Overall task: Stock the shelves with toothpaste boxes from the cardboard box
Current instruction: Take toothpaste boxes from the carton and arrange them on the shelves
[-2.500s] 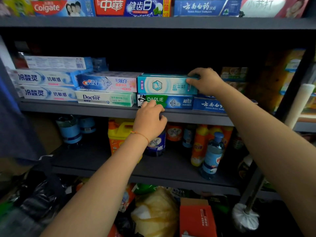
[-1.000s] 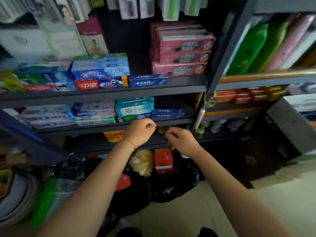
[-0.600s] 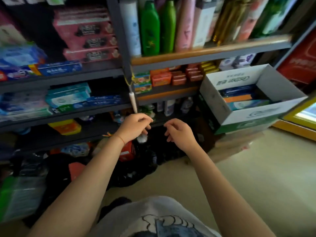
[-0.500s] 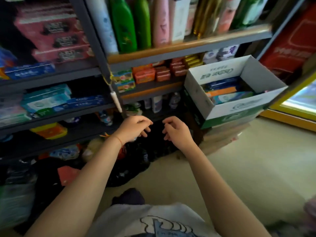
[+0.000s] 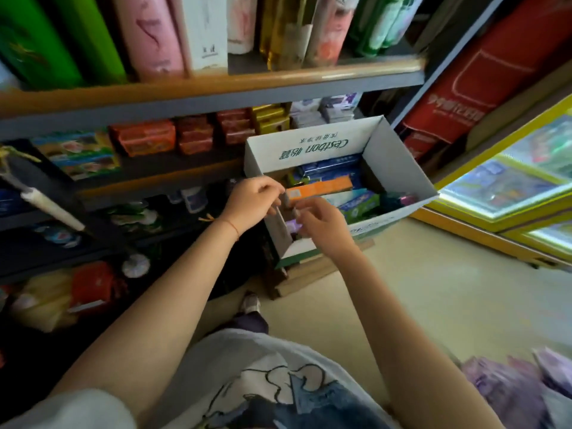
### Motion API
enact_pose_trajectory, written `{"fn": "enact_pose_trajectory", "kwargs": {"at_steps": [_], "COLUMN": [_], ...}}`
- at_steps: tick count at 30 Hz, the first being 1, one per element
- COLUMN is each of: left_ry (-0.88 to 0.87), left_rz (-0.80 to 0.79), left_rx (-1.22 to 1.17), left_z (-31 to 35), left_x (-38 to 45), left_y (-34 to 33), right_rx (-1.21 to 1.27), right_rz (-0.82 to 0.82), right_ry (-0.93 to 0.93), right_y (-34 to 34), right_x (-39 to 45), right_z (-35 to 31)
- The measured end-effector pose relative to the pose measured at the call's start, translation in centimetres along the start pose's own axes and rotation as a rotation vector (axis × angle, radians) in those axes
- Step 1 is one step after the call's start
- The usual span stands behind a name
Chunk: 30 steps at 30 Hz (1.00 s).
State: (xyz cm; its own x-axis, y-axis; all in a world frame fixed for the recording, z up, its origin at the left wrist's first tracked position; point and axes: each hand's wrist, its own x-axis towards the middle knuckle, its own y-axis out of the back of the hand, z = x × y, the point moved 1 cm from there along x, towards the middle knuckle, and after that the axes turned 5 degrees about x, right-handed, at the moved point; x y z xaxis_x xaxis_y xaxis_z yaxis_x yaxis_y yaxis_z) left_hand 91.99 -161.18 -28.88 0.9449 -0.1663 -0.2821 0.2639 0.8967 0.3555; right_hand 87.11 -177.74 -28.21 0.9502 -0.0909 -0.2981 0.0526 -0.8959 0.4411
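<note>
The open white cardboard box point(image 5: 309, 144) stands on the floor by the shelving. Inside lie several toothpaste boxes: an orange one point(image 5: 322, 187), dark blue ones point(image 5: 331, 168) and a green one point(image 5: 360, 205). My left hand point(image 5: 252, 199) hovers at the box's near-left wall with its fingers loosely curled. My right hand point(image 5: 322, 224) is just over the near corner of the box, fingers also loosely curled. I see nothing held in either hand. The toothpaste shelf lies out of view to the left.
Tall bottles point(image 5: 148, 35) line the upper shelf, and packets of soap point(image 5: 142, 140) fill the one below. A white-handled brush point(image 5: 52, 209) leans at the left. A yellow-framed chest freezer point(image 5: 510, 187) stands at the right, with beige floor between.
My view has swung right from the toothpaste shelf to the cardboard box. Both hands have left the shelf, empty, and moved forward to the box's near corner.
</note>
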Motion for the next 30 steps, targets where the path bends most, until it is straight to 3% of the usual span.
{"fn": "enact_pose_trajectory", "kwargs": {"at_steps": [5, 10, 17, 24, 26, 30], "left_ry": [-0.012, 0.103, 0.434, 0.854, 0.880, 0.892], "left_rz": [-0.078, -0.226, -0.119, -0.064, -0.046, 0.152], "left_rx": [0.118, 0.292, 0.266, -0.054, -0.099, -0.171], "left_z": [3.3, 3.6, 3.8, 2.8, 3.3, 3.2], "left_x": [6.6, 9.7, 12.7, 14.4, 14.8, 15.2], "left_y": [-4.1, -6.3, -9.1, -16.3, -17.7, -19.3], "right_rx": [-0.183, -0.466, -0.955, -0.973, -0.927, -0.807], "right_rz": [0.026, -0.143, -0.299, -0.544, -0.579, -0.543], "right_ry": [-0.063, -0.144, -0.281, -0.355, -0.321, -0.316], "right_y": [5.9, 8.4, 10.3, 14.3, 14.8, 15.2], "right_x": [6.3, 13.2, 21.2, 25.2, 25.5, 25.5], "right_z": [1.1, 3.6, 8.8, 12.4, 12.7, 12.7]}}
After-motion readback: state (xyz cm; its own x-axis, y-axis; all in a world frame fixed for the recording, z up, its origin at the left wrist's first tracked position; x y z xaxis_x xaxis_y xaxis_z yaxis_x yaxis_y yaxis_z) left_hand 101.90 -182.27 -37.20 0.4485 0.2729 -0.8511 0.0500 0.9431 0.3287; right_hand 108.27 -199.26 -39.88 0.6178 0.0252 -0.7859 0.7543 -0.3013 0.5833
